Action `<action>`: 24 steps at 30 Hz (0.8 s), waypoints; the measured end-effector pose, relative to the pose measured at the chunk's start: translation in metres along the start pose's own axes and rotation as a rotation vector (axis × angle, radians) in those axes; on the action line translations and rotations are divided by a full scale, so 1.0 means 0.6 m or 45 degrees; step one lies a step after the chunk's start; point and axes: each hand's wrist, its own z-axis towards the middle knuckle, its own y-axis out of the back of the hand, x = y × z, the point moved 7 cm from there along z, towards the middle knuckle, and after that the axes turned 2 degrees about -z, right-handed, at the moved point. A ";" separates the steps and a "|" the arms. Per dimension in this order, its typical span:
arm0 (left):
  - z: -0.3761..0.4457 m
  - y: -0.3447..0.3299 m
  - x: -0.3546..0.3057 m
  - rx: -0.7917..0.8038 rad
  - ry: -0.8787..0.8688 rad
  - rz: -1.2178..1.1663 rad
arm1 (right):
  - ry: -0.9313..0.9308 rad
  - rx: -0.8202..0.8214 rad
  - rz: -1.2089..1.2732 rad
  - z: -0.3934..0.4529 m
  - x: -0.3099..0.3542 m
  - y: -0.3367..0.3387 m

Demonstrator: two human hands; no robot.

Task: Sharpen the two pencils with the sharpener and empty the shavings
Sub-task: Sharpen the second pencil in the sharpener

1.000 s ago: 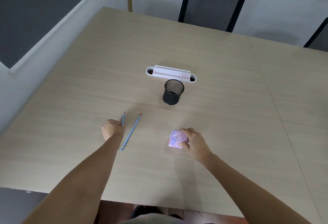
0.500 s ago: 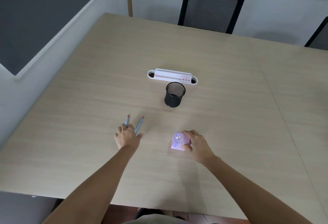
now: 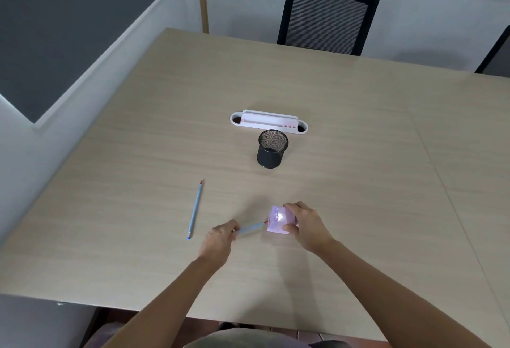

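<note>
From the head camera, looking down on a pale wood-grain worktop [image 3: 345,196], the left hand [image 3: 220,240] is pinched around the rear part of a light blue pencil [image 3: 250,228], which lies nearly level and points rightward with its reddish tip at the left face of a small pink sharpener [image 3: 280,220]; whether the tip has entered the sharpener's hole cannot be told, since the sharpener is washed out by glare; the right hand [image 3: 306,226] grips the sharpener from its right side, fingers curled over the top and the thumb against the near face, holding it at the worktop, though whether its base touches the surface is unclear; the second blue pencil [image 3: 195,209] lies free on the worktop to the left of the left hand, well apart from it, its reddish tip pointing away from the person and its blunt end nearer them; farther back near the middle of the worktop stands a black mesh cup [image 3: 271,149], upright, and just behind it a long white holder [image 3: 269,122] with rounded ends lies crosswise; a black mesh-backed chair [image 3: 328,19] stands beyond the far edge, and the corner of another chair [image 3: 496,56] shows at the right border.
</note>
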 end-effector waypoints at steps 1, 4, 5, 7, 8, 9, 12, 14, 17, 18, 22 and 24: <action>-0.001 0.002 -0.001 -0.002 -0.040 -0.026 | 0.005 0.000 0.000 0.000 0.000 0.000; 0.008 0.009 -0.009 -0.030 -0.109 -0.021 | 0.010 -0.006 -0.004 -0.001 0.002 0.001; 0.012 0.012 -0.011 -0.045 -0.122 -0.015 | 0.009 -0.010 -0.004 -0.001 0.003 0.002; 0.020 0.018 -0.016 -0.072 -0.153 -0.017 | 0.009 -0.013 -0.001 -0.001 0.003 0.002; 0.025 0.020 -0.017 -0.076 -0.168 -0.018 | 0.009 -0.012 -0.002 -0.001 0.003 0.002; 0.029 0.021 -0.017 -0.076 -0.180 -0.013 | 0.008 -0.011 -0.002 -0.001 0.003 0.002; 0.037 0.025 -0.018 -0.075 -0.195 0.051 | 0.009 -0.019 0.002 -0.002 0.004 0.002; 0.043 0.030 -0.015 -0.081 -0.185 0.133 | 0.009 -0.020 0.001 -0.002 0.005 0.002; 0.055 0.031 -0.026 -0.054 -0.200 0.200 | 0.004 -0.013 -0.002 0.000 0.005 0.003; 0.059 0.030 -0.034 -0.042 -0.212 0.209 | 0.006 -0.011 -0.009 0.000 0.005 0.003; 0.079 0.024 -0.054 0.007 -0.196 0.232 | 0.016 -0.018 -0.003 0.000 0.007 0.002; 0.082 0.019 -0.055 0.033 -0.164 0.215 | 0.018 -0.024 0.002 -0.001 0.007 0.002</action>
